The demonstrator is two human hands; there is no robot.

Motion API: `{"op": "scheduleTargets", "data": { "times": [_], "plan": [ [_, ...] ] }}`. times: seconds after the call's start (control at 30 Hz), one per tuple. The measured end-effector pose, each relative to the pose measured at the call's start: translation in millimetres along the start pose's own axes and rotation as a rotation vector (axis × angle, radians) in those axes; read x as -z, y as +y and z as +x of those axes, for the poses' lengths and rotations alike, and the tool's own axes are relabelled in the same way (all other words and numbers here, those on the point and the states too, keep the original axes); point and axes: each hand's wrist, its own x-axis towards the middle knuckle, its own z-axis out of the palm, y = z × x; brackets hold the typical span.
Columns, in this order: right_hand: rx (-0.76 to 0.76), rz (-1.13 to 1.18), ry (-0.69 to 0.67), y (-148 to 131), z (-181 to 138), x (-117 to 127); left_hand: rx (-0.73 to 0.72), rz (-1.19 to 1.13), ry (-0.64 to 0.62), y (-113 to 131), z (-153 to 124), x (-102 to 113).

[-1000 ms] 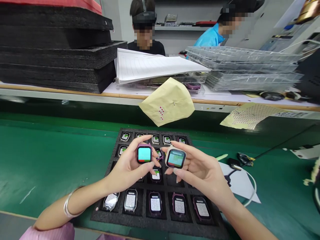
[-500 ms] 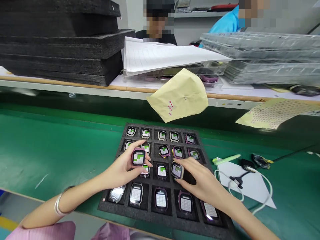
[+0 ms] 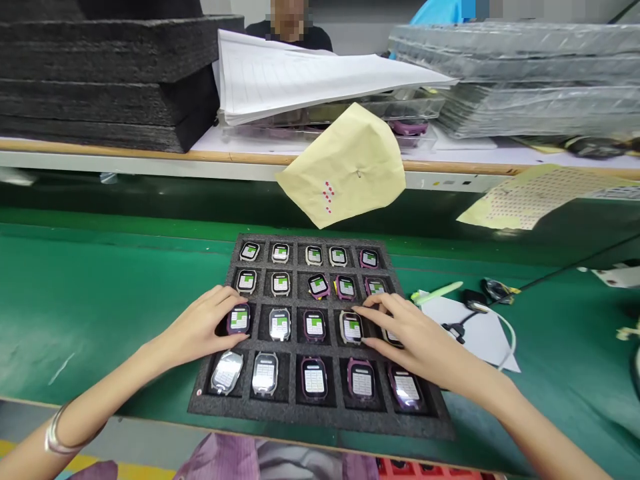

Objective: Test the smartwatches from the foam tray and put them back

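Note:
A black foam tray (image 3: 320, 423) holds several smartwatch heads in square pockets, their lit screens showing white and green blocks. In the third row's leftmost pocket, my left hand (image 3: 213, 320) pinches a purple smartwatch (image 3: 239, 319) between thumb and fingers. Farther right in that row, my right hand (image 3: 407, 330) has its thumb and fingertips at the right edge of a pale-framed smartwatch (image 3: 351, 327) lying in its pocket. Beneath that hand, another smartwatch (image 3: 393, 338) is partly hidden. A purple smartwatch (image 3: 318, 286) sits tilted in the second row.
Right of the tray, a white sheet (image 3: 475, 340) lies under a cable and a light green pen (image 3: 437, 293). A shelf edge (image 3: 240, 160) crosses behind, bearing black foam slabs (image 3: 100, 100), papers (image 3: 310, 80) and clear plastic trays (image 3: 510, 80). A yellow paper (image 3: 350, 167) hangs from it.
My left hand has moved left and down, bringing the purple smartwatch into the leftmost third-row pocket. The right hand's smartwatch now lies lower in its pocket. The view has tilted down.

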Motion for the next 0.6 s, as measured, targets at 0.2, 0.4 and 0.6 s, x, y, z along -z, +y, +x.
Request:
{"op": "scheduleTargets", "data": {
  "times": [0.2,0.4,0.6],
  "plan": [
    [-0.107,-0.050,-0.043,17,-26,12,-0.036,0.033,-0.012,-4,-1,2],
    [-0.150,-0.208,-0.101,18,-26,6,-0.075,0.145,-0.101,12,-18,12],
    [-0.136,-0.374,-0.084,17,-16,-6,-0.095,0.331,-0.230,40,-41,16]
  ]
}}
